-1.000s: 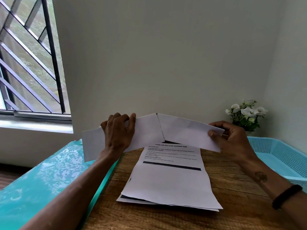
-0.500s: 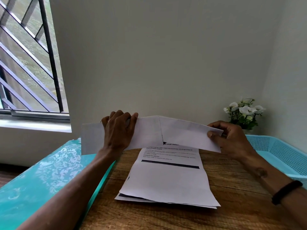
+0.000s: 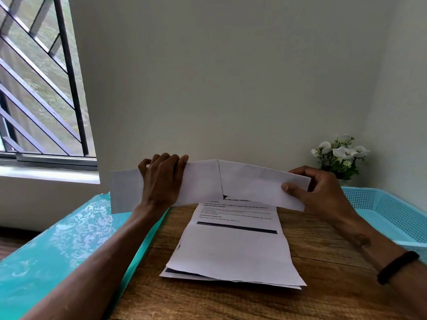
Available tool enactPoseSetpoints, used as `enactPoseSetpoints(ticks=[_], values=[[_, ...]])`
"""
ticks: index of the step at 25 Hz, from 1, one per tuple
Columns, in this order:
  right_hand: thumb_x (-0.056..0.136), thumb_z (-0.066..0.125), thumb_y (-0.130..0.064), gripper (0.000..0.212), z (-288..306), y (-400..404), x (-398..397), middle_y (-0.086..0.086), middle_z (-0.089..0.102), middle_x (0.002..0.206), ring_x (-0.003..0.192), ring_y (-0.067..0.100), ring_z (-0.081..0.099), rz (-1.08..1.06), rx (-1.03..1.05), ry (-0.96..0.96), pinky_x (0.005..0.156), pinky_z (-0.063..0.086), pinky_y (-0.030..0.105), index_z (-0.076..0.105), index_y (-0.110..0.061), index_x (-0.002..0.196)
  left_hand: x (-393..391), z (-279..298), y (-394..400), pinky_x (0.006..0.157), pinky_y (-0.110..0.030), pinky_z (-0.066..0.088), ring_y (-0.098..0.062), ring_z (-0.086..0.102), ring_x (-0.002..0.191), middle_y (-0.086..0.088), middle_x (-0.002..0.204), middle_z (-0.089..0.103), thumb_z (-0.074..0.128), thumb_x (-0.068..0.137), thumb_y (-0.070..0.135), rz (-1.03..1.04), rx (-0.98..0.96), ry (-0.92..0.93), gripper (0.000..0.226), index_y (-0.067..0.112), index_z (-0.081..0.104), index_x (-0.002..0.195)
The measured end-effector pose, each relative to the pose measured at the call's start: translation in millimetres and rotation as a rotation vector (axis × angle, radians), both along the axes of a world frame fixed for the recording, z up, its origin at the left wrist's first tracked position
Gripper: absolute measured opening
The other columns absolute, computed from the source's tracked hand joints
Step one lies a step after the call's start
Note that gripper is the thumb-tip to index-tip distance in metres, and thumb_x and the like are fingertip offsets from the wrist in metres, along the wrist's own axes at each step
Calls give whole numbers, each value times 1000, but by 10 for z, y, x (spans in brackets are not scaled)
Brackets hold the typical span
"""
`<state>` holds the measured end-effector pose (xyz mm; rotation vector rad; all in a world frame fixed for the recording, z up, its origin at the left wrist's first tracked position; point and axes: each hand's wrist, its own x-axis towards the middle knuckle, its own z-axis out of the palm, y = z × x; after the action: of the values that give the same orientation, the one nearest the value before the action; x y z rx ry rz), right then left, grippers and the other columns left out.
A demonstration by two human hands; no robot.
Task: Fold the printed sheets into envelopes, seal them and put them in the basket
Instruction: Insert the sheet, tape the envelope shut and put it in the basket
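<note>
Folded white paper strip (image 3: 249,181) hangs in the air between my hands: left hand (image 3: 161,179) curls over its top edge, right hand (image 3: 318,195) pinches the far end, keeping it taut to fold, I judge; perforated blue plastic basket (image 3: 392,215) waits beyond my right fingers.

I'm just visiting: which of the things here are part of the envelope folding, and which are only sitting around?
Part of the job:
- folded sheet, held up by the left hand and right hand
- stack of printed sheets on the wooden table
- blue basket

Just sitting around:
- white flowers
- turquoise surface
- barred window
</note>
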<state>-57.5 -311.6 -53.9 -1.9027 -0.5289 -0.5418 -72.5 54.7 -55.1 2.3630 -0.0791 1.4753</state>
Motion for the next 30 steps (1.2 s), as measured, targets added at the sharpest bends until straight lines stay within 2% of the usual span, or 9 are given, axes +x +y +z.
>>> enactPoseSetpoints(ticks=[3, 5, 8, 10, 16, 20, 26, 28, 30], values=[[80, 87, -28, 16, -10, 47, -56, -19, 76, 86, 74, 2, 73, 85, 12, 32, 52, 54, 15, 77, -30, 93, 23, -20, -46, 92, -45, 31, -21, 58, 78, 10, 73, 53, 40, 106, 55, -62, 35, 42, 40, 27, 52, 79], [81, 86, -27, 14, -29, 72, -58, -21, 76, 84, 72, -2, 70, 85, 21, 51, 51, 52, 13, 77, -28, 92, 42, -54, -85, 98, -43, 26, -13, 55, 91, 14, 92, 59, 47, 91, 80, -82, 78, 134, 51, 31, 56, 101], [82, 85, -20, 13, -36, 87, -42, -21, 75, 78, 68, -3, 70, 101, 101, 102, 48, 51, 12, 77, -21, 92, 61, -121, -89, 115, -51, 20, -15, 46, 119, 11, 126, 51, 56, 54, 105, -116, 243, 281, 114, 44, 34, 148], [82, 85, -14, 15, -32, 94, -47, -15, 76, 79, 65, 4, 74, 145, 172, 144, 46, 56, 18, 77, -15, 94, 67, -167, -83, 121, -61, 15, -20, 39, 132, 6, 139, 43, 57, 52, 104, -122, 347, 318, 131, 42, 15, 161], [85, 83, -15, 17, 26, 39, -26, -3, 78, 94, 68, 22, 76, 53, 136, 96, 55, 61, 28, 80, -31, 92, 91, -207, -67, 118, -55, 24, -28, 45, 125, 1, 135, 45, 71, 70, 68, -122, 335, 263, 108, 31, 22, 159], [85, 81, -8, 24, 108, -19, -5, -2, 81, 91, 60, 19, 74, 89, 295, 36, 53, 60, 25, 82, -31, 90, 111, -219, 2, 105, -45, 31, -23, 39, 112, -2, 126, 42, 72, 66, 71, -137, 271, 296, 124, 33, 9, 165], [85, 81, -11, 18, 65, 44, -6, -9, 80, 90, 76, 5, 74, 118, 289, 49, 60, 59, 19, 81, -26, 95, 108, -187, -23, 93, -40, 34, -20, 39, 107, 2, 118, 41, 69, 62, 84, -171, 248, 326, 123, 38, 14, 162], [85, 80, -6, 20, 47, 88, -29, -2, 80, 90, 73, 10, 75, 174, 390, 96, 55, 59, 22, 80, -21, 98, 80, -169, -56, 91, -36, 33, -16, 39, 105, 6, 113, 41, 63, 66, 92, -167, 254, 326, 109, 42, 26, 156], [86, 79, -6, 21, 22, 109, -39, -3, 80, 89, 73, 9, 75, 155, 391, 84, 55, 58, 20, 79, -21, 99, 49, -120, -112, 87, -36, 32, -15, 40, 99, 7, 103, 42, 39, 85, 89, -157, 243, 275, 73, 41, 48, 140]])
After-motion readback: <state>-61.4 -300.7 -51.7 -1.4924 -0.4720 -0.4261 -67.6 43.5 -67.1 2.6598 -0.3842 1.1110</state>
